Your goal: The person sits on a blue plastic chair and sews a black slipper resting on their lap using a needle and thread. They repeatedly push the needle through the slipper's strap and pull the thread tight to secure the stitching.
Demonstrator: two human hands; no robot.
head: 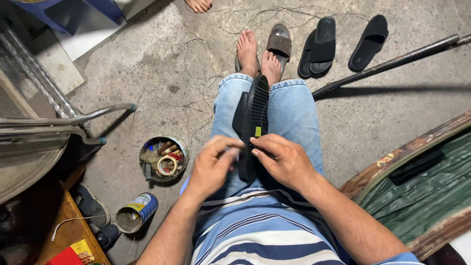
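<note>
- While you sit with your legs stretched out, the black sandal (pixel 252 115) lies along your lap between your jeans-clad thighs, ridged sole up, toe end pointing toward your feet.
- Your right hand (pixel 282 159) rests on the near end of the sandal, fingers curled and pressed down on its edge close to a small yellow tag (pixel 258 131).
- Your left hand (pixel 212 164) sits just beside it on the other side, thumb and fingers drawn together in a pinch against the sandal's near edge; whatever is pinched there is too small to make out.
- The near end of the sandal is covered by both hands, so you cannot see what is being done to it.
- Your bare feet (pixel 257 56) rest on the concrete floor (pixel 147 64), one on a brown slipper (pixel 279 41).
- A pair of black slippers (pixel 341 41) lies just past them, near a dark metal rod (pixel 392 61).
- To your left, a round tin (pixel 163 158) holds a tape roll and small odds and ends; an open can (pixel 137 212) lies on its side nearer you.
- Thin thread trails across the floor, hard to follow.
- Another person's bare toes (pixel 198 5) are cut off at the top edge.
</note>
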